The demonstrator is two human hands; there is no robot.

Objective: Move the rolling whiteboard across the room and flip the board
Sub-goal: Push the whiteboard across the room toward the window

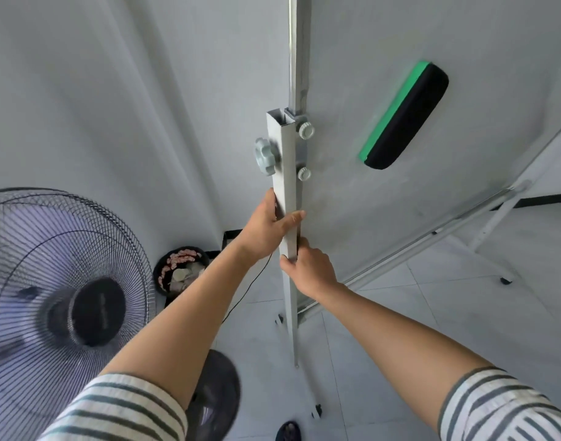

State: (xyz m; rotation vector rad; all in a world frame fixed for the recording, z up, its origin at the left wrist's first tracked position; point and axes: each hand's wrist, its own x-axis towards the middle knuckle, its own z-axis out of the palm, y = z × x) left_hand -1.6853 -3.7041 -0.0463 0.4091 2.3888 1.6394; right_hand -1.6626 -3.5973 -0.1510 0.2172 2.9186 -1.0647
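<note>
Striped sleeves (501,409) frame the bottom of the view as a person reaches both bare arms forward to the grey upright post (288,224) of a rolling whiteboard (400,202). The left hand (266,227) wraps the post from the left, thumb on the near face and fingers curled round its far edge; the right hand (311,268) grips just below it, fingers closed round the same post. Both hands are holding the stand, not the board itself.

The whiteboard fills the right half of the view, close in front of the person, its surface hanging in the frame with a green-and-black eraser (406,116) stuck to it. Beside the post stands an electric fan (59,300), with a dark round tray (180,268) on the floor beyond it and a thin black cable (241,300) trailing across the tiles (431,313). A castor (317,410) of the stand shows near the person's feet.

As a judgement, the work is at the moving stage: the grip on the post suits pushing or steering the stand, and how much of the room has been crossed cannot be told from this view. The flip appears not yet begun. The large knob (266,155) and two smaller knobs (306,130) on the post sit above the hands, untouched, and would likely need loosening first.

No brand, label or writing can be read. The board is blank, and faint lettering on the fan's centre is too blurred to make out.
</note>
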